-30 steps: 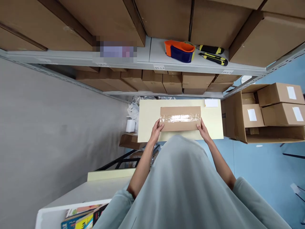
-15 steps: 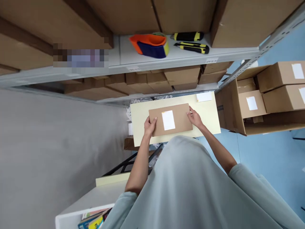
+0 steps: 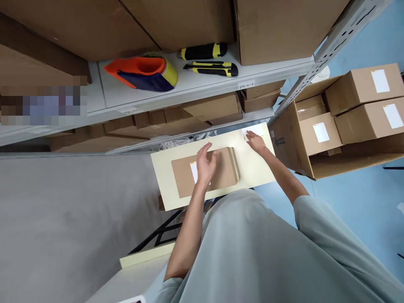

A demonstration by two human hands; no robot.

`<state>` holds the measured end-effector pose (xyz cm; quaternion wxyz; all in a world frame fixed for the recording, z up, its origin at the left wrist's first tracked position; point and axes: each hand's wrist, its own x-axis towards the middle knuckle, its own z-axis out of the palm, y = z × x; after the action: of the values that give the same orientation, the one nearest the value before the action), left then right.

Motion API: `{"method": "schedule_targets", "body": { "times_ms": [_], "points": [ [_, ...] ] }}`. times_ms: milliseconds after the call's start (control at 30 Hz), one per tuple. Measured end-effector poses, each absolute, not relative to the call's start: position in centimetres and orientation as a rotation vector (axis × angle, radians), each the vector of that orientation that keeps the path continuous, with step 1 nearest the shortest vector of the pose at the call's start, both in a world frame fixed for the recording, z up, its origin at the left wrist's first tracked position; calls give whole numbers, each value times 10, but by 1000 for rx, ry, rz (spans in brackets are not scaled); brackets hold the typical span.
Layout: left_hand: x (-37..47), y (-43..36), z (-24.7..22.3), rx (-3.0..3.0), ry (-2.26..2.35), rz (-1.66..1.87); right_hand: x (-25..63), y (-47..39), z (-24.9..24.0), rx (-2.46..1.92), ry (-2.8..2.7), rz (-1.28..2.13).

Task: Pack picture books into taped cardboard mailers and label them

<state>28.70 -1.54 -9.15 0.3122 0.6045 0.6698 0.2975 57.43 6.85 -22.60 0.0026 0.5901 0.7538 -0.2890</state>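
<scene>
A flat brown cardboard box with a white label on its top lies on the cream tabletop. Over the box is my left hand, fingers apart and curved, hiding part of the label; whether it touches the cardboard I cannot tell. At the table's far right corner, my right hand reaches with fingers stretched out onto a stack of white labels, covering some of it.
A shelf above the table's far side bears large cartons, an orange and blue tape dispenser and two yellow-black utility knives. Right of the table stands a big open carton holding several labelled boxes. A grey wall is at left.
Both hands have let go of the box, which now rests on the table. My left hand has moved over its top, and my right hand has gone to the white labels. The view has shifted.
</scene>
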Motion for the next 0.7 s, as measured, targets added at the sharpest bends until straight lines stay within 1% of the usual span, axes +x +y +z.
{"method": "schedule_targets", "body": {
  "times_ms": [133, 267, 367, 467, 567, 633, 700],
  "points": [
    [332, -11, -85, 1638, 1661, 739, 579, 68, -237, 1819, 2383, -911],
    [350, -12, -85, 1661, 1599, 675, 579, 67, -241, 1865, 2435, -926],
    [358, -7, -88, 1702, 1562, 612, 576, 68, -243, 2083, 2427, -1004],
    [369, 8, -100, 1782, 1507, 496, 578, 74, -246, 2611, 2253, -1228],
    [389, 31, -120, 1892, 1441, 323, 596, 83, -250, 3114, 1926, -1597],
    [406, 48, -135, 1979, 1370, 198, 615, 88, -252, 3296, 1733, -1842],
    [425, 65, -149, 2058, 1296, 57, 636, 92, -252, 3334, 1675, -2017]
  ]
}}
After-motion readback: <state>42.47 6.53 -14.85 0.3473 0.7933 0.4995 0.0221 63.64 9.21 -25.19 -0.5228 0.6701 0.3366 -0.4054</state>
